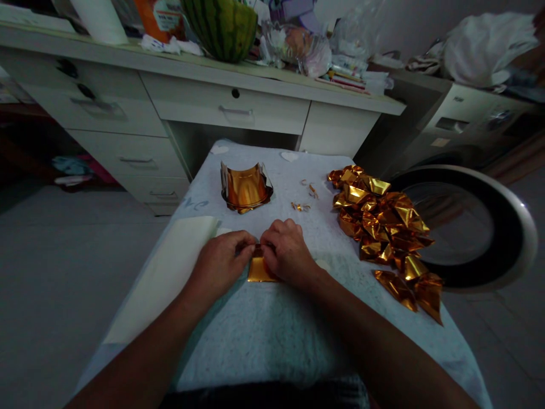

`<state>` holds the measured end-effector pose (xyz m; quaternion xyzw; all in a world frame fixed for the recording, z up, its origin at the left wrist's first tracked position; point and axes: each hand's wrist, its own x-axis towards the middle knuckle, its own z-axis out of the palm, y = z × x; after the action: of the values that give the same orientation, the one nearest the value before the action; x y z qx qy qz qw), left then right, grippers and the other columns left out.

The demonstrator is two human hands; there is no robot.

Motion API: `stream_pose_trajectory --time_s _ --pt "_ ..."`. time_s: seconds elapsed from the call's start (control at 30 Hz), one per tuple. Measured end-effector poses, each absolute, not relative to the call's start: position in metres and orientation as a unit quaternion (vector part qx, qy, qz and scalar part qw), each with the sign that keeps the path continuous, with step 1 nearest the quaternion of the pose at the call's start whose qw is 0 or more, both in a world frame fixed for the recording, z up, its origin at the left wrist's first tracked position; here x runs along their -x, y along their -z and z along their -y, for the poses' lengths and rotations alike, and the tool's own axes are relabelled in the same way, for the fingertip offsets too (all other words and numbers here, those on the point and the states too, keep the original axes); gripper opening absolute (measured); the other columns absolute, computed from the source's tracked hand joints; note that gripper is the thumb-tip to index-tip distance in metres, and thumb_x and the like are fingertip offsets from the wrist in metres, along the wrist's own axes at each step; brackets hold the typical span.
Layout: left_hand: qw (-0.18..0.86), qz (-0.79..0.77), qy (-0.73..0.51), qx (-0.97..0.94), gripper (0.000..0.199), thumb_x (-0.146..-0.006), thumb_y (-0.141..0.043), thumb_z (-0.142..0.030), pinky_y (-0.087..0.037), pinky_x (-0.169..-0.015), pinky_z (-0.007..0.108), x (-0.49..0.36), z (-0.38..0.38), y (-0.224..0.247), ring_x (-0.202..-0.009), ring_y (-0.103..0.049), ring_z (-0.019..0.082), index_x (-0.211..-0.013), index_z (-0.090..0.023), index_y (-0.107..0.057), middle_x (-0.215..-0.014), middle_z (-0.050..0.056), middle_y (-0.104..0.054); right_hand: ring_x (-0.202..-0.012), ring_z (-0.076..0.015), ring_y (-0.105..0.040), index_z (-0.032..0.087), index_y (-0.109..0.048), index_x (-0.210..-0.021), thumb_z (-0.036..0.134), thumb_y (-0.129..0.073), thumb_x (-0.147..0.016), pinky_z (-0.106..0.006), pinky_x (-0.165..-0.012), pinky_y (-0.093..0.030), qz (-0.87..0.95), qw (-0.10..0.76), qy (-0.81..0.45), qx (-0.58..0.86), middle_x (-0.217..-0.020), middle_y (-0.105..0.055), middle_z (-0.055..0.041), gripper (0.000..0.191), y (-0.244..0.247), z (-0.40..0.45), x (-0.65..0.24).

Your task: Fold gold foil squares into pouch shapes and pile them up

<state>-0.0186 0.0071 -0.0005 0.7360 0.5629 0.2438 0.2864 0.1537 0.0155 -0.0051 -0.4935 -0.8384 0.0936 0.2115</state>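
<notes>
A small sheet of gold foil paper (261, 271) lies on the cloth-covered table in front of me, its far edge curled or folded over. My left hand (223, 255) pinches that far edge at its left end. At the right end, my right hand (289, 247) presses and grips the same edge, covering part of the sheet. Beyond my hands stands a curved stack of gold foil sheets (246, 186). Several thin gold scraps (300, 207) lie to its right. A heap of folded gold foil pieces (383, 221) spreads along the table's right side.
A pale paper sheet (166, 272) lies along the table's left edge. White drawers (230, 108) stand behind, with a cut watermelon (223, 28) and plastic bags on the counter. At the right, a washing machine's round door (517, 238) hangs open beside the table.
</notes>
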Motion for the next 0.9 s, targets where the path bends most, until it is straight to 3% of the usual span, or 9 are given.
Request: stream_pose_trajectory --time_s 0.33,0.67,0.9 --pt "0.309 -0.559 -0.254 -0.726 0.020 -0.084 -0.049 -0.027 -0.042 -0.069 0.030 0.0160 -0.0060 -0.0049 -0.074 -0.064 0.018 -0.081 -0.021 -0.068 -0.079 0.000 -0.071 -0.091 -0.0200 -0.047 0.020 -0.069 -0.086 0.018 -0.062 -0.088 -0.034 -0.079 -0.028 0.833 0.235 -0.148 0.478 -0.087 -0.063 -0.0023 0.007 0.0053 -0.0167 -0.1540" --pt "0.287 -0.582 -0.251 -0.719 0.011 -0.073 -0.053 -0.023 -0.037 -0.058 0.027 0.0131 -0.0062 -0.0043 -0.062 -0.057 0.016 -0.064 -0.020 -0.059 -0.063 -0.001 -0.062 -0.087 -0.0191 -0.046 0.018 -0.066 -0.078 0.016 -0.064 -0.085 -0.033 -0.077 -0.028 0.842 0.249 -0.141 0.457 -0.080 -0.062 -0.0014 0.007 0.0060 -0.0140 -0.1516" --pt "0.349 -0.594 -0.281 -0.668 0.010 -0.069 -0.052 -0.025 -0.034 -0.053 0.026 0.0116 -0.0047 -0.0040 -0.056 -0.051 0.014 -0.060 -0.020 -0.055 -0.056 -0.003 -0.054 -0.084 -0.0185 -0.046 0.018 -0.065 -0.075 0.017 -0.062 -0.086 -0.033 -0.077 -0.028 0.841 0.266 -0.126 0.454 -0.078 -0.061 -0.0010 0.011 0.0057 -0.0120 -0.1510"
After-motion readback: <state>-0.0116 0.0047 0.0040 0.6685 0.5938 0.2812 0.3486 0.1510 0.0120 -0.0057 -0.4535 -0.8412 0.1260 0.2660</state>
